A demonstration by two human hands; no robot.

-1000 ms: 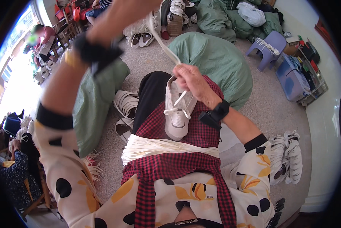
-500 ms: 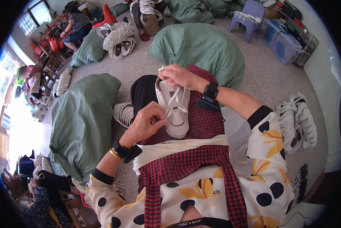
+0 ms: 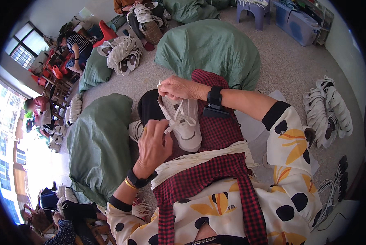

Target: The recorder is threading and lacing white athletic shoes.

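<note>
A pale grey-white lace-up shoe (image 3: 187, 136) rests on my lap, its toe toward me. My right hand (image 3: 181, 87) is closed around its far, heel end, with a small white tip sticking out between thumb and fingers. White shoelace (image 3: 182, 121) crosses the upper, and one strand runs up toward that hand. My left hand (image 3: 154, 143), fingers curled, is beside the shoe's left side with a lace end at its fingertips; the pinch itself is partly hidden. A bundle of cream laces (image 3: 203, 157) lies across my red-and-black checked apron (image 3: 207, 173).
Large green sacks stand at left (image 3: 99, 143) and ahead (image 3: 209, 49). Bundled shoes lie at far left (image 3: 123, 53) and on the right floor (image 3: 327, 110). A purple stool (image 3: 254, 14) and plastic bin (image 3: 295, 24) stand at the back. Other people sit working at left.
My left hand has lifted and drawn back leftward from the lace crossing. My right hand and the shoe's heel end have shifted slightly left. The head view has also turned a little.
</note>
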